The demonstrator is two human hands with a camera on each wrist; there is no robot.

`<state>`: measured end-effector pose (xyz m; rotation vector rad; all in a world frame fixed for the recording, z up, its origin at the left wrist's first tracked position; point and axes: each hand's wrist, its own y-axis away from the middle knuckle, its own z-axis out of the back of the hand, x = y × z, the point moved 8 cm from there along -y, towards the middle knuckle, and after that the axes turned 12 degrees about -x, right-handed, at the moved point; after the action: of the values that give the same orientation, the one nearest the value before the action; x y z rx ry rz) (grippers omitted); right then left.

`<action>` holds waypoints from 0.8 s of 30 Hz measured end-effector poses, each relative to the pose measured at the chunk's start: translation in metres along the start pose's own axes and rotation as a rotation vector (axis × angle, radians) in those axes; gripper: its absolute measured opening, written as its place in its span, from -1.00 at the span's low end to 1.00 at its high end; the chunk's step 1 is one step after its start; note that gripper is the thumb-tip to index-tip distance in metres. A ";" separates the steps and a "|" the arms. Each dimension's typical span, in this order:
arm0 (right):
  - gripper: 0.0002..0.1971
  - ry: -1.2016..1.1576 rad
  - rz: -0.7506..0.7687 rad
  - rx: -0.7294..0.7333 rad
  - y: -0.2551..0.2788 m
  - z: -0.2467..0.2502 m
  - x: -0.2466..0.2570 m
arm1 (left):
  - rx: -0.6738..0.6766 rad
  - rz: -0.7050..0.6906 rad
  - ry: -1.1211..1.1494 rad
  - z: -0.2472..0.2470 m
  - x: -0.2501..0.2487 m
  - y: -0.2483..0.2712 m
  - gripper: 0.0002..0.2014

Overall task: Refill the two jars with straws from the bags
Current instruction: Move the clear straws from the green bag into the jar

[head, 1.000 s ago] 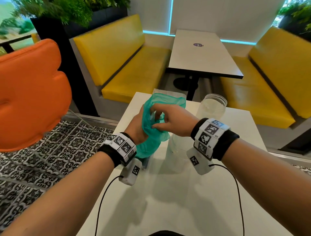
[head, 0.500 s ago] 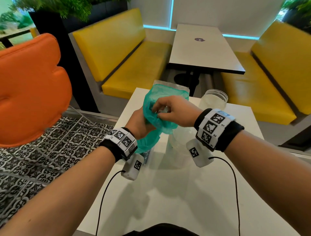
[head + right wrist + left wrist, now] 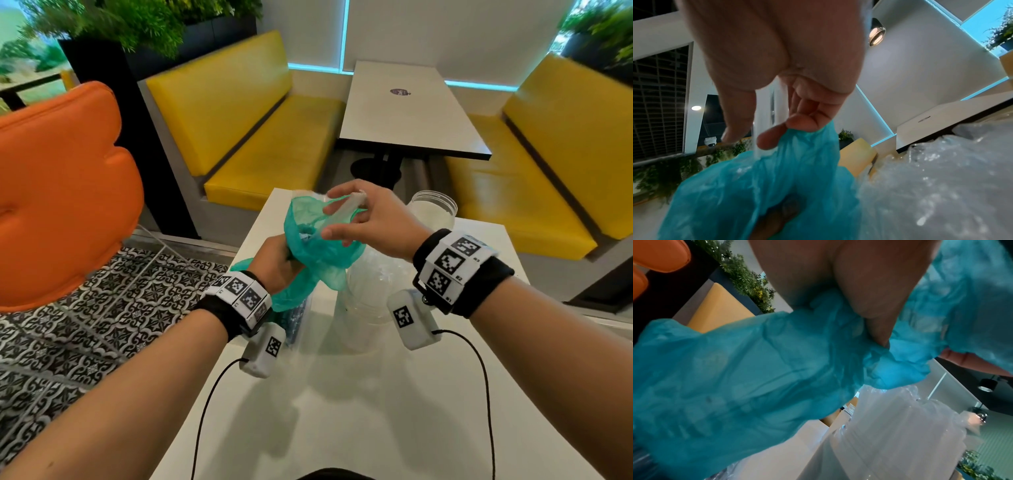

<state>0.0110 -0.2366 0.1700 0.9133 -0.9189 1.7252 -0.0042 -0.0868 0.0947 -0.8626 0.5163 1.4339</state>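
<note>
A teal plastic bag [image 3: 310, 240] stands open-mouthed over the white table [image 3: 394, 394]. My left hand [image 3: 274, 262] grips the bag's bunched middle [image 3: 838, 340]. My right hand [image 3: 363, 214] pinches a small bundle of clear straws [image 3: 346, 205] and holds them half out of the bag's mouth; in the right wrist view the straws [image 3: 764, 116] run between thumb and fingers down into the teal bag [image 3: 777, 178]. A clear bag of straws [image 3: 373, 284] lies below my right wrist. One clear jar [image 3: 433, 210] stands behind my right hand. A second jar does not show.
Yellow benches [image 3: 267, 130] and a second white table [image 3: 407, 109] stand beyond the table's far edge. An orange chair [image 3: 58, 192] is at the left over patterned floor tiles [image 3: 113, 308]. Wrist camera cables [image 3: 205, 404] trail across the near tabletop.
My right hand has come up out of the teal bag's mouth with a bundle of clear straws. My left hand keeps its hold on the bag.
</note>
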 end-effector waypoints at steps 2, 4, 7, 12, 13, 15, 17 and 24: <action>-0.63 -0.015 0.028 -0.005 0.000 -0.001 0.004 | -0.015 -0.020 -0.013 0.001 -0.004 0.000 -0.76; -0.75 -0.024 0.074 -0.044 0.000 0.002 0.011 | -0.036 -0.044 -0.051 0.003 -0.006 0.001 -0.76; -0.82 -0.060 0.124 -0.144 -0.004 0.017 0.020 | -0.071 -0.033 -0.077 0.007 -0.003 0.004 -0.71; -0.78 -0.020 0.154 -0.204 -0.013 0.036 0.030 | -0.086 0.046 -0.074 0.009 0.008 0.002 -0.69; -0.78 0.003 0.155 -0.214 -0.015 0.038 0.031 | -0.077 0.051 -0.096 0.007 0.010 0.001 -0.71; -0.73 0.046 0.154 -0.245 -0.017 0.042 0.031 | -0.050 0.053 -0.146 0.005 0.014 -0.002 -0.75; -0.68 0.057 0.141 -0.289 -0.019 0.049 0.032 | -0.031 0.038 -0.157 0.003 0.019 -0.004 -0.75; -0.69 0.018 0.177 -0.486 -0.020 0.091 0.056 | -0.048 0.050 -0.144 0.007 0.025 -0.009 -0.77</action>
<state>0.0297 -0.2900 0.2626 0.5057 -1.3631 1.5455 0.0060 -0.0643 0.0818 -0.7819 0.3980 1.5471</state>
